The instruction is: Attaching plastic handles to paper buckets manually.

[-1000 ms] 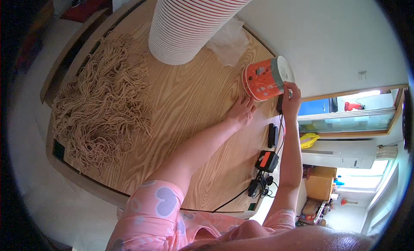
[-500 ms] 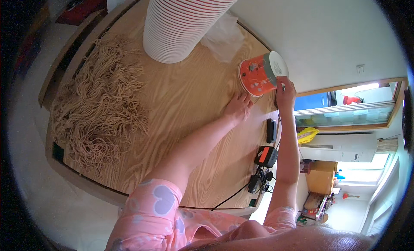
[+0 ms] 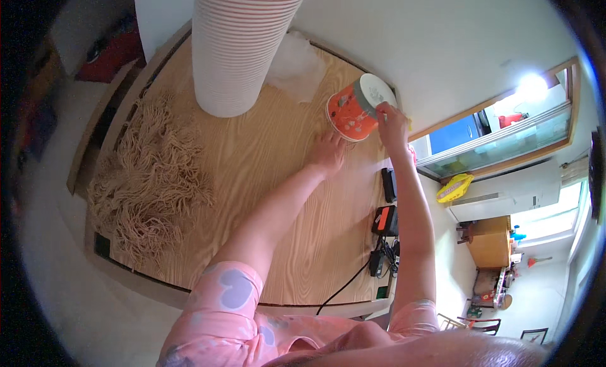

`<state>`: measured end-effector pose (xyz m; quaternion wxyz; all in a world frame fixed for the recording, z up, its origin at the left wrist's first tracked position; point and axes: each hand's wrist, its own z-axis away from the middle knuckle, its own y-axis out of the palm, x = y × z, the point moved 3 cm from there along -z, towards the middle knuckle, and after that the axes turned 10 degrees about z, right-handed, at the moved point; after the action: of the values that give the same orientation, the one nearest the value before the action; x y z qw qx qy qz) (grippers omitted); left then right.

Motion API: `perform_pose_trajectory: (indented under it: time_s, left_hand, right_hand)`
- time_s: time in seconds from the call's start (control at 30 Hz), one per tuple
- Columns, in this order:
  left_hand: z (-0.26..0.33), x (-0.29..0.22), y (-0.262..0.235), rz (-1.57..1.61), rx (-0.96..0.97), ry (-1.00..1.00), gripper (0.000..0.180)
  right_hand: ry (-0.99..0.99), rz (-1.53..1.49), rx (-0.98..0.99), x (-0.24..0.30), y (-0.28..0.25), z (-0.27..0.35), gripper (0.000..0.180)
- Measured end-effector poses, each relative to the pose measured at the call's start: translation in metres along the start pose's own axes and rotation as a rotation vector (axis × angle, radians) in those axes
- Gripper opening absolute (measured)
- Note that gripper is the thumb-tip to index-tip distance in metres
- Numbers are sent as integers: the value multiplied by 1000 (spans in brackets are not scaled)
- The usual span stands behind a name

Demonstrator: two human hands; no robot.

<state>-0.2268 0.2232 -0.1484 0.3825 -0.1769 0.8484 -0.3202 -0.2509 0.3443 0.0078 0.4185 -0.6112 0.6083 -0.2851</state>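
An orange paper bucket [image 3: 352, 116] with a printed pattern and a grey-green band stands tilted in view near the table's far right edge. Its white round base [image 3: 377, 89] faces up and its white rim is down. My right hand [image 3: 392, 124] has its fingers closed at the edge of that base; whether anything small is also between them is hidden. Beside the rim, my left hand [image 3: 327, 155] lies on the wooden tabletop [image 3: 265, 177], fingers stretched toward the bucket. A tall stack of nested white paper buckets [image 3: 233, 58] with red-lined rims rises to the left.
A large heap of tan twine [image 3: 154, 177] covers the table's left side. Crumpled clear plastic [image 3: 298, 67] lies behind the stack, by the wall. Along the right edge sit a black-and-orange box [image 3: 384, 220], a black case [image 3: 389, 184] and tangled cables [image 3: 390, 256].
My view has shifted, so the bucket, stack and both hands appear further left. My right hand stays at the bucket's base and my left hand beside its rim.
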Motion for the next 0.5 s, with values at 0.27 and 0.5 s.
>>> perform_pose_trajectory:
  time_s: [0.27,0.5]
  left_hand:
    - [3,-38,3,-99,287,169,41]
    - [10,-41,4,-32,281,206,45]
  right_hand:
    - [-18,89,17,-1,-4,0,9]
    - [-13,8,-34,4,-6,1,4]
